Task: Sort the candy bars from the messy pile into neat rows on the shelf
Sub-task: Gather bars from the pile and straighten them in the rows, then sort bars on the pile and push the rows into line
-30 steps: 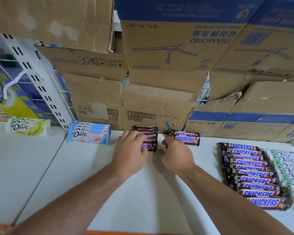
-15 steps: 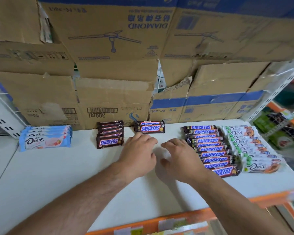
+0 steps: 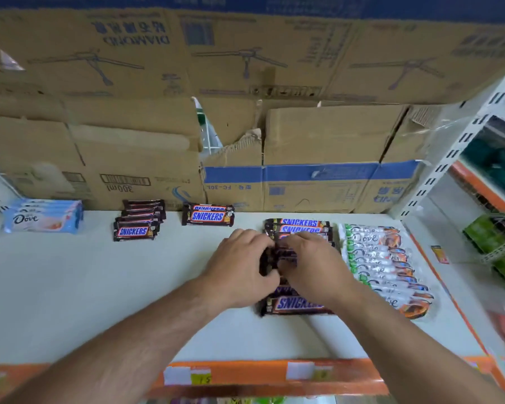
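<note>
A long column of brown Snickers bars [image 3: 296,304] runs front to back on the white shelf [image 3: 99,287]. My left hand [image 3: 242,263] and my right hand [image 3: 312,263] both lie over its middle, fingers curled round a few of the bars. Right of the column lies a row of white Dove bars [image 3: 382,258]. Further left stand a short stack of Snickers bars [image 3: 208,215], a row of small Snickers bars [image 3: 137,221] and a stack of blue Dove bars [image 3: 43,218].
Cardboard boxes [image 3: 318,147] line the back of the shelf and overhang it from above. An orange price rail [image 3: 260,374] marks the front edge. A white perforated upright [image 3: 455,147] and neighbouring shelves with goods stand at the right.
Both hands moved right from the shelf's middle onto the long Snickers column and closed round bars there. The view turned right and came closer.
</note>
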Demonstrator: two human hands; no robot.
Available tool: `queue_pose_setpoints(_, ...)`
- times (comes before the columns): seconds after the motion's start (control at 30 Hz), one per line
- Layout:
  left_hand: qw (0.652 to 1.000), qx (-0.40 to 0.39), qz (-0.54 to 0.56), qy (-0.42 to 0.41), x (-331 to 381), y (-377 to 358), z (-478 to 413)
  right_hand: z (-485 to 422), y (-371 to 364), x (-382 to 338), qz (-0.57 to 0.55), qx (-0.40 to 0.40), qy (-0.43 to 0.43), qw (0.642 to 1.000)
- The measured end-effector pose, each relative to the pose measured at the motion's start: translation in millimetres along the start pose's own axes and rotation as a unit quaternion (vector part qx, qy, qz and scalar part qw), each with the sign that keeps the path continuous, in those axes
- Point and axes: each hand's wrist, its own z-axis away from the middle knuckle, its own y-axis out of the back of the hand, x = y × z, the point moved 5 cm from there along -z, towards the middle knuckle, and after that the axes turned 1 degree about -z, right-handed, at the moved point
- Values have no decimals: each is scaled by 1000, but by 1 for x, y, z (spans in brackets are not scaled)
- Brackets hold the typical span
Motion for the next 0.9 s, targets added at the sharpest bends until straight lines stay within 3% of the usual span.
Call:
queue_pose_setpoints(0.17, 990, -88, -104, -46, 39, -26, 2, -14, 13, 43, 72, 11, 13, 997)
queue_pose_setpoints(0.33, 982, -97, -156, -34, 49, -41, 0, -36, 16, 61, 114, -8, 4, 993)
queue_pose_setpoints(0.73, 984, -127, -124, -26, 47, -42, -7, -69, -1, 65, 111, -185, -36, 976)
queue_pose_setpoints(0.9, 985, -105, -131, -44, 47, -40, -7, -72, 4, 66, 35, -172, -48, 983)
